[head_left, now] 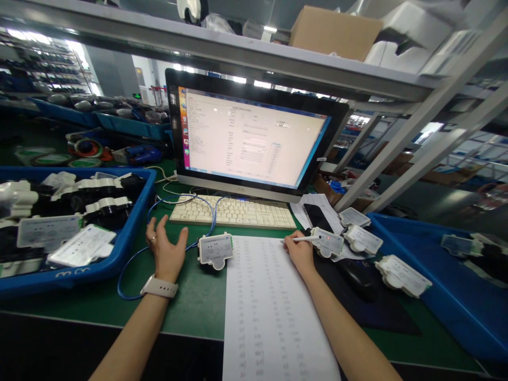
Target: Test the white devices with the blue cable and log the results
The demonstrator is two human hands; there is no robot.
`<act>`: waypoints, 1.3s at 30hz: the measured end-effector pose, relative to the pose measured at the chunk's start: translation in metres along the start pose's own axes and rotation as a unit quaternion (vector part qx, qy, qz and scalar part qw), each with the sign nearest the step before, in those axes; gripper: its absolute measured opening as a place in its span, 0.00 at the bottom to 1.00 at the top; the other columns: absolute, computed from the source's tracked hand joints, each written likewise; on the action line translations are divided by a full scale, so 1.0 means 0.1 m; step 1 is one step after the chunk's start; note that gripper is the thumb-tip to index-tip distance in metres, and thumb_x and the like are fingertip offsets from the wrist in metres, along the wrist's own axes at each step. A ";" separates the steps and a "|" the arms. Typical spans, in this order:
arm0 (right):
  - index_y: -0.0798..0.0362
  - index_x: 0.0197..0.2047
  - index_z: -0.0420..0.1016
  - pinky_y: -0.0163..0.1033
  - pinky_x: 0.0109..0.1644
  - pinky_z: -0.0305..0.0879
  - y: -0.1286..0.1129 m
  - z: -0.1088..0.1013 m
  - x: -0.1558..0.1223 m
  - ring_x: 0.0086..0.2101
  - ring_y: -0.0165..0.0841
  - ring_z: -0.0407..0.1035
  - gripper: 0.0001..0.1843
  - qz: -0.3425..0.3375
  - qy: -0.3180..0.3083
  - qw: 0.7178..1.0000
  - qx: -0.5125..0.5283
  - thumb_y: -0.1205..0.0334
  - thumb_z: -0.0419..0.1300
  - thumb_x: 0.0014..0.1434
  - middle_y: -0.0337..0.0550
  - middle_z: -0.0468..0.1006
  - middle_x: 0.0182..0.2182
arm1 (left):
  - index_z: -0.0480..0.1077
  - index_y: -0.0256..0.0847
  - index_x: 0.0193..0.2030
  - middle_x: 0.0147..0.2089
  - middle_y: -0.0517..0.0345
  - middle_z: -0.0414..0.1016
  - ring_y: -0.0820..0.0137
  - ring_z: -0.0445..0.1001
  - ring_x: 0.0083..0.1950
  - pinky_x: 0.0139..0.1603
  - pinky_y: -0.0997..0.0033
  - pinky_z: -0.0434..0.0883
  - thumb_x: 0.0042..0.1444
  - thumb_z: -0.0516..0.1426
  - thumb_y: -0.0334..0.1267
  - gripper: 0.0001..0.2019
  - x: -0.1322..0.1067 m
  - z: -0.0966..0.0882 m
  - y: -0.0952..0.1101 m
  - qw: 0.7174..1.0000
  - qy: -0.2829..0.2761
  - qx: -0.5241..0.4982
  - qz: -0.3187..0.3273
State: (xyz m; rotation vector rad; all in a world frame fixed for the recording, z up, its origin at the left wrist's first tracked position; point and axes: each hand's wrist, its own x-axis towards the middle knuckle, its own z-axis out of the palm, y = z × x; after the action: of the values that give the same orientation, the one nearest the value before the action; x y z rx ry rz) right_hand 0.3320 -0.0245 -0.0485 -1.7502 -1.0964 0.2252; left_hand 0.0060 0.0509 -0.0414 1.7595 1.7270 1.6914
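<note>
My right hand holds a slim white pen over the top right corner of a long printed sheet. Fingers spread, my left hand hovers or rests by a looped blue cable, holding nothing. To its right lies a white-and-black electronic module with a printed label, touching the sheet's left edge. Another module, showing a small red light, sits just beyond the pen. Further modules lie to the right of it.
A monitor stands behind a keyboard. Blue bins, left and right, flank the green bench. A mouse lies on a dark pad, with a phone behind. Slanted shelf posts rise at right.
</note>
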 end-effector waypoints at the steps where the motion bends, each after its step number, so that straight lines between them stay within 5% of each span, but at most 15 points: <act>1: 0.48 0.18 0.60 0.37 0.26 0.58 0.00 0.00 0.00 0.18 0.33 0.62 0.08 -0.001 0.000 1.000 -0.001 0.56 0.53 0.44 0.35 0.67 0.13 | 0.61 0.32 0.56 0.61 0.36 0.51 0.52 0.50 0.65 0.64 0.52 0.50 0.51 0.57 0.44 0.27 0.00 0.00 0.00 1.000 0.000 0.001 0.001; 28: 0.48 0.16 0.59 0.36 0.25 0.55 -0.05 -0.03 0.00 0.18 0.31 0.59 0.09 0.010 0.018 1.000 0.017 0.57 0.55 0.42 0.33 0.64 0.12 | 0.61 0.38 0.55 0.61 0.42 0.52 0.53 0.50 0.65 0.65 0.52 0.49 0.50 0.58 0.43 0.25 0.00 -0.02 0.03 1.000 -0.001 -0.012 -0.013; 39: 0.51 0.32 0.64 0.31 0.11 0.48 -0.09 -0.03 -0.01 0.12 0.26 0.56 0.22 0.042 0.013 0.980 0.194 0.40 0.56 0.48 0.37 0.73 0.20 | 0.61 0.34 0.55 0.60 0.37 0.52 0.51 0.50 0.65 0.64 0.50 0.50 0.52 0.55 0.45 0.26 -0.02 0.01 0.02 1.000 0.013 -0.002 -0.004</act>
State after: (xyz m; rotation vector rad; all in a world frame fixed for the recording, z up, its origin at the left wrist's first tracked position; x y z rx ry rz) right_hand 0.3281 -0.0262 -0.0403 -1.4437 -0.8908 0.4366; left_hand 0.0087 0.0497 -0.0411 1.7325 1.7374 1.7215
